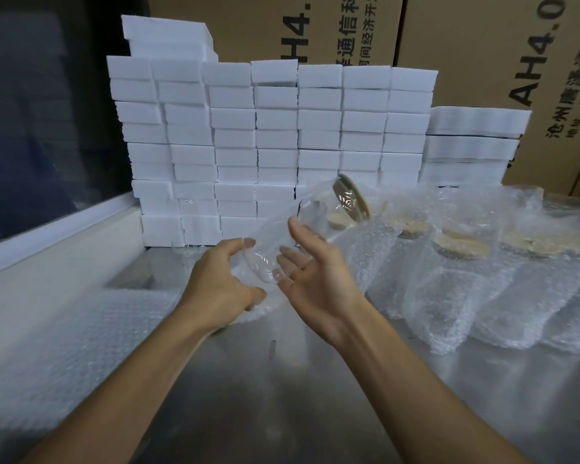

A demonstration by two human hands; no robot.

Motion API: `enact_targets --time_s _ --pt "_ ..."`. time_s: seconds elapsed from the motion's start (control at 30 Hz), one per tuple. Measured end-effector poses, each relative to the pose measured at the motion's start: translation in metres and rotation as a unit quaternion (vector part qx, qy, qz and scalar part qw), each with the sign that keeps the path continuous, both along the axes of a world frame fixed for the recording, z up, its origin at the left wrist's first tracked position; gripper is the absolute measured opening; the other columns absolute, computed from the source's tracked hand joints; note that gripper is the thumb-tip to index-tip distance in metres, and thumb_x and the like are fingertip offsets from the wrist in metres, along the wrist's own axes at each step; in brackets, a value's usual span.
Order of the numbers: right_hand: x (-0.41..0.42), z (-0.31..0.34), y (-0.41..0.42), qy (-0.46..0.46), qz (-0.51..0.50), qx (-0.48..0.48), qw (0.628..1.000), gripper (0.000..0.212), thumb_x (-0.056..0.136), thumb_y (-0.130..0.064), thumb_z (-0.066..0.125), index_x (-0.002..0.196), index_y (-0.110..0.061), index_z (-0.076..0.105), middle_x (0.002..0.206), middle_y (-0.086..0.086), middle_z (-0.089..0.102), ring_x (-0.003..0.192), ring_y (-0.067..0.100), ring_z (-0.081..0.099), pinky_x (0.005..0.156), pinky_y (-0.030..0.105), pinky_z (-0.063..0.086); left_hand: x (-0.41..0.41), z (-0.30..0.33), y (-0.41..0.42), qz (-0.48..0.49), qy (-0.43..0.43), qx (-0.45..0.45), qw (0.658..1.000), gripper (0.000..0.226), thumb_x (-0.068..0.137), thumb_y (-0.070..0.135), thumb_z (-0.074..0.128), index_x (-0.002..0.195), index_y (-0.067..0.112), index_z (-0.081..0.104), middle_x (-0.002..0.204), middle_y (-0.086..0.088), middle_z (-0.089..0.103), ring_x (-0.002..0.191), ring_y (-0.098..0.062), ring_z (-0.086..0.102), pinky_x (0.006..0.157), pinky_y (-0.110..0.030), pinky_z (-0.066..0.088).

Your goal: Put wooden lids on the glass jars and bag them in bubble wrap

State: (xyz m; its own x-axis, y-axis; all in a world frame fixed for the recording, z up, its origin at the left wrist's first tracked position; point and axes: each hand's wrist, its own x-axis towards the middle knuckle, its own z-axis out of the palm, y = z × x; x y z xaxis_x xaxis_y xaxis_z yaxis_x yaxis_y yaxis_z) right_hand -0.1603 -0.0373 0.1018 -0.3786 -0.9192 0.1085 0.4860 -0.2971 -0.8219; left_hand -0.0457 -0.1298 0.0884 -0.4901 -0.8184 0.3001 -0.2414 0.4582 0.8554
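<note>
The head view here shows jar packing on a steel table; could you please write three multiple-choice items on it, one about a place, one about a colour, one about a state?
1. Where do the bagged jars lie?
A. right of the hands
B. left of the hands
C. on the foam stack

2. What colour are the stacked foam blocks?
A. black
B. white
C. green

3. How is the glass jar held?
A. upright on the table
B. lidless, upside down
C. tilted, its wooden lid on

Answers:
1 A, they lie in bubble wrap at right.
2 B, the stack is plainly white.
3 C, the left hand and right hand hold it tilted in the air.
</note>
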Motion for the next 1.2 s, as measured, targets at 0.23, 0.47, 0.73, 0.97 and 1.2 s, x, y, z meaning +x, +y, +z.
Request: enact_targets --time_s 0.23,0.47,0.73,0.97,1.2 --pt "0.006 -0.005 -0.001 0.143 -0.021 0.017 0.989 0.087 0.066 -0.019 0.091 0.135 -0.044 0.044 0.141 0.0 0.05 0.128 0.021 0.056 0.113 0.047 0.043 0.003 -0.004 -0.003 0.002 -0.023 -0.04 0.999 0.091 0.063 -0.001 0.083 0.141 0.029 0.045 0.134 0.005 0.052 0.102 -0.017 0.06 0.063 -0.017 0.046" --pt "0.004 -0.011 -0.006 0.221 -0.026 0.015 0.975 0.066 0.077 0.009 0.08 0.129 -0.024 0.055 0.111 -0.006 0.076 0.098 0.008 0.073 0.062 0.015 0.055 0.001 -0.004 -0.001 0.022 -0.041 -0.08 0.996 0.091 0.065 -0.003 0.081 0.143 0.023 0.042 0.145 0.005 0.042 0.111 -0.006 0.039 0.078 -0.016 0.038" --pt "0.01 -0.01 -0.004 0.268 -0.061 0.054 0.96 0.076 0.076 0.0 0.084 0.138 -0.023 0.048 0.124 0.002 0.07 0.114 0.02 0.068 0.084 0.034 0.06 0.0 -0.004 0.002 0.043 -0.054 -0.112 0.991 0.077 0.07 0.002 0.074 0.138 0.022 0.045 0.138 0.006 0.045 0.11 -0.017 0.051 0.08 -0.027 0.044" --pt "0.003 0.002 0.008 0.189 0.11 0.017 0.976 0.075 0.054 -0.079 0.079 0.122 -0.053 0.061 0.101 -0.036 0.07 0.092 -0.017 0.065 0.105 0.047 0.039 0.002 -0.003 0.0 0.052 -0.057 -0.113 0.991 0.08 0.066 0.001 0.078 0.136 0.023 0.046 0.117 0.015 0.041 0.101 -0.009 0.043 0.063 -0.014 0.033" --pt "-0.001 0.005 0.009 0.122 0.122 -0.008 0.985 0.018 0.084 -0.034 0.064 0.087 -0.033 0.082 0.098 -0.011 0.077 0.092 0.001 0.072 0.091 0.026 0.05 0.002 0.001 0.002 0.049 -0.028 -0.13 0.99 0.076 0.063 0.001 0.079 0.129 0.026 0.05 0.116 0.018 0.042 0.098 -0.009 0.046 0.063 -0.007 0.03"
